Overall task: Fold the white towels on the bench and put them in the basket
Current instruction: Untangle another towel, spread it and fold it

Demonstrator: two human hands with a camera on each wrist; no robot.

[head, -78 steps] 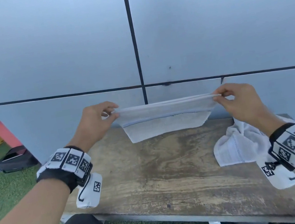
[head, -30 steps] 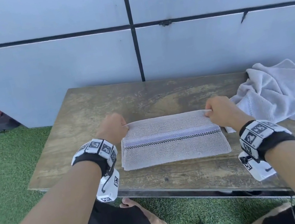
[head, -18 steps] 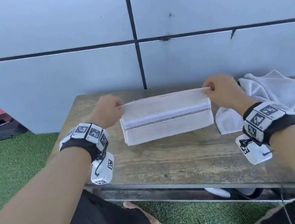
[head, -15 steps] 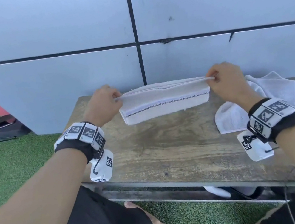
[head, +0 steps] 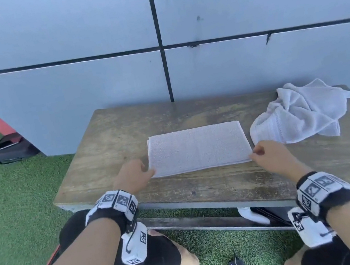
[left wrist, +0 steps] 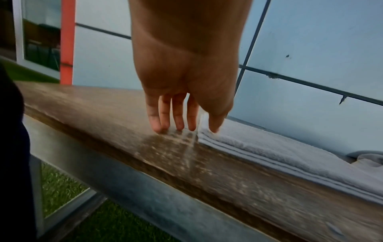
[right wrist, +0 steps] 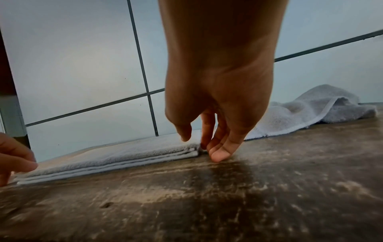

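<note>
A white towel [head: 198, 149], folded into a flat rectangle of several layers, lies in the middle of the wooden bench [head: 202, 188]. My left hand [head: 147, 172] is at its near left corner. In the left wrist view the thumb [left wrist: 214, 126] rests on the folded towel [left wrist: 269, 155] while the straight fingers [left wrist: 165, 121] touch the wood beside it. My right hand [head: 253, 153] is at the near right corner. Its thumb [right wrist: 184, 135] hovers just over the folded towel [right wrist: 124, 155] and its fingers [right wrist: 219, 152] touch the corner's end and the bench. A second, crumpled white towel [head: 301, 112] lies at the bench's right.
A grey panelled wall [head: 91, 88] stands right behind the bench. Green turf [head: 7, 208] surrounds it, with a dark case [head: 8, 150] on the ground at the left. Something white and black [head: 256, 213] sits under the bench. My knees are in front of the bench's edge.
The towel was held up by its top corners over the bench. It now lies flat, folded over with the striped band hidden, and both hands have loosened at its near corners.
</note>
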